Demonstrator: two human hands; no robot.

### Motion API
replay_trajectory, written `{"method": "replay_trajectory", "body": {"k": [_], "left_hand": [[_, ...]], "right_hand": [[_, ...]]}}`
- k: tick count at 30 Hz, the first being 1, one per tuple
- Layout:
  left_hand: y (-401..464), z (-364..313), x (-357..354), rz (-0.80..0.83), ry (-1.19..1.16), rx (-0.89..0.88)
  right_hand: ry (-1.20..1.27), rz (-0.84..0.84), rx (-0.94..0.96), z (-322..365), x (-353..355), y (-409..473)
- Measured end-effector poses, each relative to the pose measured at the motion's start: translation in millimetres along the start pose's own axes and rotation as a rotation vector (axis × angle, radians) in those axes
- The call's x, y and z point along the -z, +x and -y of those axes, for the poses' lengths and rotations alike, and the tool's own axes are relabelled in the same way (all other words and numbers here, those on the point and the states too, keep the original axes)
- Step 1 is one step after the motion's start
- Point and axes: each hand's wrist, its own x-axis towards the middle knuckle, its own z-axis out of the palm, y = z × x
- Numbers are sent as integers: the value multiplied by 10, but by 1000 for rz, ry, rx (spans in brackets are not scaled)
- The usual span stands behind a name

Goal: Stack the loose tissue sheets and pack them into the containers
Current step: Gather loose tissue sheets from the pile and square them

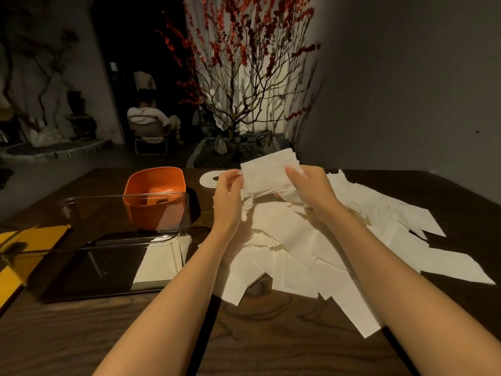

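A small stack of white tissue sheets point(267, 172) is held upright above the table between both hands. My left hand point(227, 198) pinches its left edge and my right hand point(309, 189) grips its right side with the thumb on the front. Under them a wide pile of loose tissue sheets point(339, 253) is spread over the dark wooden table point(271, 335). A clear plastic container point(113, 240) stands at the left with a few sheets point(158, 263) lying in its right end. Behind it sits an orange container point(156, 198).
A white oval lid point(210, 180) with a slot lies behind my left hand. A yellow lid point(24, 253) rests at the table's left edge. Beyond the table stand a red-blossomed tree point(244, 77) and a person seated on a chair point(151, 123).
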Motion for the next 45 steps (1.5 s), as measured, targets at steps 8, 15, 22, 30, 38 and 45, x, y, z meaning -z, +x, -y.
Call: {"method": "replay_trajectory", "body": {"k": [8, 15, 22, 30, 38, 45], "left_hand": [[-206, -54, -53, 234, 473, -504], [-367, -173, -114, 542, 593, -506], [-476, -496, -168, 567, -34, -20], [-563, -671, -166, 471, -591, 556], [-618, -569, -257, 416, -616, 640], [-597, -568, -287, 414, -594, 664]], "right_hand": [[72, 138, -101, -61, 194, -221], [34, 278, 3, -13, 286, -291], [275, 365, -65, 23, 396, -353], [541, 263, -251, 128, 361, -454], [579, 106, -336, 198, 181, -436], [579, 65, -377, 211, 67, -412]]}}
